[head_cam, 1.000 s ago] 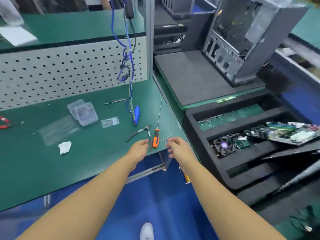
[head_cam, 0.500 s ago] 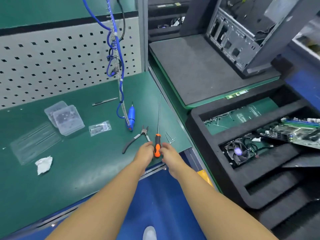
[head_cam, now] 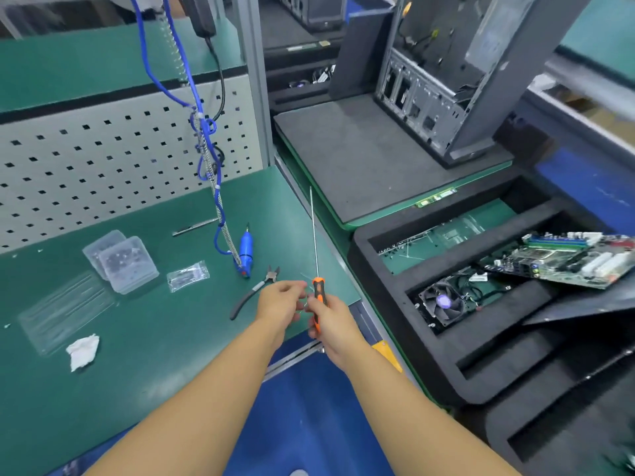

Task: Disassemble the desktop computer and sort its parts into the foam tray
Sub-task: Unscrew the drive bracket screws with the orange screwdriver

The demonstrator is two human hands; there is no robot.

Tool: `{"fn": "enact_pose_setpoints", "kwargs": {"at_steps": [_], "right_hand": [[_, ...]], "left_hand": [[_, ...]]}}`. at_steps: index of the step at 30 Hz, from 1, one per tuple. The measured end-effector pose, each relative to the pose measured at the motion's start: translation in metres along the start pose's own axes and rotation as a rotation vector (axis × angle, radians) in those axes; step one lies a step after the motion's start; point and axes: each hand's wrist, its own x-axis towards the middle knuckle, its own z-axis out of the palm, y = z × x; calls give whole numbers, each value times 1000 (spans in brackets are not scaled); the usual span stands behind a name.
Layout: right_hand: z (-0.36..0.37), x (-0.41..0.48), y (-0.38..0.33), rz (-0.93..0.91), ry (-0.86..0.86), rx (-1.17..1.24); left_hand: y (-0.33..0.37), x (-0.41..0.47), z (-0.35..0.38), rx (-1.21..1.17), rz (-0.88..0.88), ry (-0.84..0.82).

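Head cam: desktop computer case stood upright and open on the grey foam mat, back right, well apart from the hands. Foam tray sat just in front of the mat. Cooling fan lay in a middle slot. Motherboard rested tilted across the tray's far side, not seated in a slot.

Change: a second earlier the orange screwdriver lay on the tabletop with both hands reaching in. Now the right hand had its fingers wrapped round the handle, long shaft pointing away toward the pegboard. Left hand was just beside the handle, fingers curled. There was a thin glint between the two hands; couldn't tell whether the left was pinching anything. My read: tool pickup done, so probably back to the case for remaining screws.

Side cutters and blue powered driver lay on the tabletop left of the hands.

Hard to see: case interior was dark and its top was cut off by the frame. Tray's right end and near slots ran out of view, blurred. Couldn't tell if the screwdriver tip was clear of the tabletop.
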Motion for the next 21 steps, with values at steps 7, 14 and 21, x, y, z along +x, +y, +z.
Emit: {"fn": "enact_pose_setpoints", "kwargs": {"at_steps": [7, 14, 21], "right_hand": [[-76, -80, -38, -237, 184, -367], [-190, -195, -91, -458, 382, -584], [-309, -339, -115, -741, 608, -352]], "left_hand": [[25, -63, 52, 660, 554, -117], [68, -156, 152, 1080, 1266, -88], [77, -274, 260, 738, 1740, -288]]}}
